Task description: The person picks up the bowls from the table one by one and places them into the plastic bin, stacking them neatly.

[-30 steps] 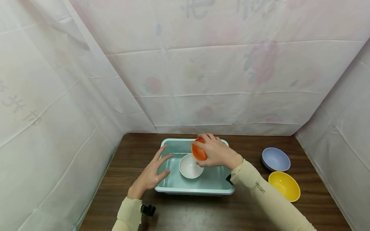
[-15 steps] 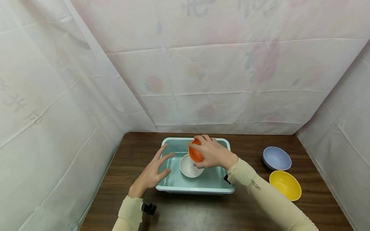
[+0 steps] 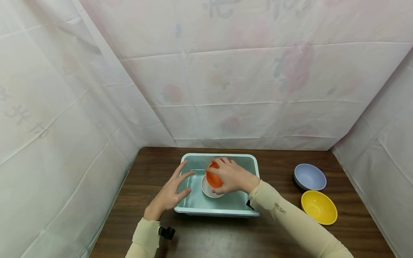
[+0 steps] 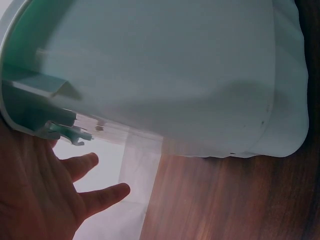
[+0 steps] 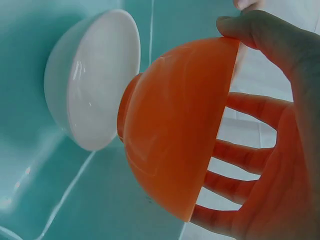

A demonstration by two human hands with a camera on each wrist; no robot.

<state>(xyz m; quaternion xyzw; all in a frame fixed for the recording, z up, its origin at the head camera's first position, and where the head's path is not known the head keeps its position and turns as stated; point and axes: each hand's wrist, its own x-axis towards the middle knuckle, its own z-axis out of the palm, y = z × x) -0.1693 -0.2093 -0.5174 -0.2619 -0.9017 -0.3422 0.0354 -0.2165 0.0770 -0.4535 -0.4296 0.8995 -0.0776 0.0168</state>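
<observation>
Orange bowl gripped by its rim, my right hand reached over the white bowl; my left hand, fingers spread, perhaps touched the tub.

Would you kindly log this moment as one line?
Right hand: holds orange bowl over white bowl | left hand: spread by tub | blue bowl, yellow bowl: on table

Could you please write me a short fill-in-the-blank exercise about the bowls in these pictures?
1. The orange bowl is held in the ____ grip.
2. The white bowl stands in the tub with its open side facing ____.
3. Of the blue bowl and the yellow bowl, the ____ one is lower in the head view.
4. The head view shows ____ bowls altogether.

Missing words: right; up; yellow; four.
</observation>
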